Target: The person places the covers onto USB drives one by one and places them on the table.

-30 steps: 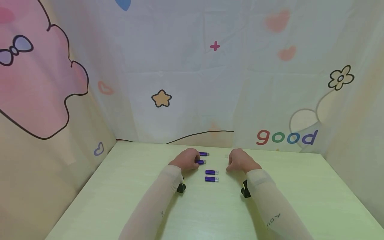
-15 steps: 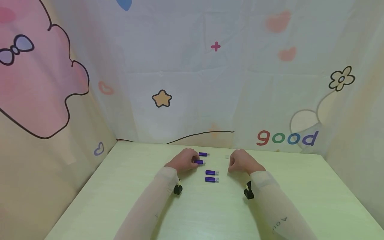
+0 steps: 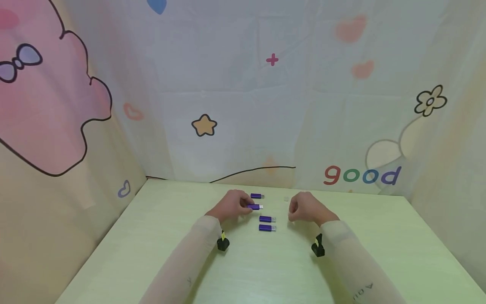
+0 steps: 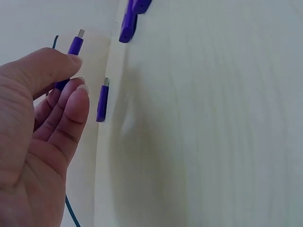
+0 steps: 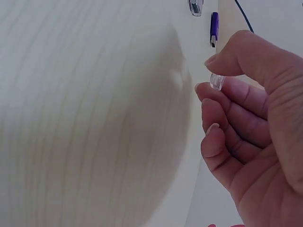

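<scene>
The left hand [image 3: 231, 206] held a purple USB stick [image 3: 256, 207], its thumb clamped on one side of the stick and the fingertips on the other. The bare metal plug stuck out past the thumb tip and pointed toward the fingers of the right hand [image 3: 306, 207]. The other left fingers were bent loosely behind the grip, lying close to one another.

The right hand had its thumb and forefinger together on a small clear cap [image 5: 217, 82], pinched at their tips. Its remaining fingers curled below the forefinger. Left and right fingertips were apart, with a gap between the stick's plug and the right hand.

A second bare stick [image 3: 256, 196] lay on the table [image 3: 250, 270] just beyond the left fingertips, its plug also turned toward the right-hand side. A loose clear cap [image 3: 286, 199] sat on the table just beyond the right fingers. Nearer the person than either set of fingertips, and between the two hands, lay two capped sticks, one above the other as seen from the head: the upper capped stick [image 3: 267, 219] was closer to the left fingers than the lower capped stick [image 3: 267, 228]. Well beyond all the fingers hung a pale printed curtain [image 3: 243, 143] with a star [image 3: 204, 125] on it.
</scene>
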The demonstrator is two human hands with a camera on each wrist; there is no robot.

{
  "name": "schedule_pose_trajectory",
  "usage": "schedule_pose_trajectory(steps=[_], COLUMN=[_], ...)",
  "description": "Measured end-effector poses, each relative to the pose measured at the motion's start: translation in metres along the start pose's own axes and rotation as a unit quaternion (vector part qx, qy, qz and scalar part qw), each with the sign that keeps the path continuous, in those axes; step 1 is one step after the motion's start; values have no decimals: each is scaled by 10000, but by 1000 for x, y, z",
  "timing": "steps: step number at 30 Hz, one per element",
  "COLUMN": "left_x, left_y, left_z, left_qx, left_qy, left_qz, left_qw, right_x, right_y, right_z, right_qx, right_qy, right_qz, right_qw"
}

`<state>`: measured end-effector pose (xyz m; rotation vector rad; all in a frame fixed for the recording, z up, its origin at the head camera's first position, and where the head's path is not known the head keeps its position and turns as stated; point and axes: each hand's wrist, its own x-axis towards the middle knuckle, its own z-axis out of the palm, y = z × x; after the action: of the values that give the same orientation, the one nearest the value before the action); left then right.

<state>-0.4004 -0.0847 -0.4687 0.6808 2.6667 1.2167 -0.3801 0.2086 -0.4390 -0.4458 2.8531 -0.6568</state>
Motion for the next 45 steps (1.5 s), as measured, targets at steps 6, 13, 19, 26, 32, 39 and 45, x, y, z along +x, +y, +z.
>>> schedule_pose_trajectory(steps=[6, 13, 19, 26, 32, 39, 45], left_x=[-6, -16, -24, -32, -34, -38, -42], left_y=[5, 11, 13, 16, 17, 20, 23], left_z=[-1, 0, -2, -2, 1, 3, 6], left_qx=[-253, -667, -897, -1042, -1160, -1393, -1595], left_qy=[120, 70, 54, 33, 12, -8, -60], left_qz=[8, 20, 146, 17, 56, 101, 145], left_qw=[9996, 9977, 9958, 9946, 9932, 9902, 9871], right_x=[-4, -11, -16, -22, -27, -30, -30], right_y=[1, 1, -2, -9, -16, -20, -20], right_z=[4, 6, 8, 13, 14, 16, 20], right_qx=[320, 732, 1252, 1544, 1810, 2068, 2335], right_qy=[191, 457, 368, 275, 165, 93, 129], right_qz=[-338, -830, -1016, -1086, -1249, -1466, -1567], right_qw=[9987, 9928, 9862, 9816, 9754, 9673, 9596])
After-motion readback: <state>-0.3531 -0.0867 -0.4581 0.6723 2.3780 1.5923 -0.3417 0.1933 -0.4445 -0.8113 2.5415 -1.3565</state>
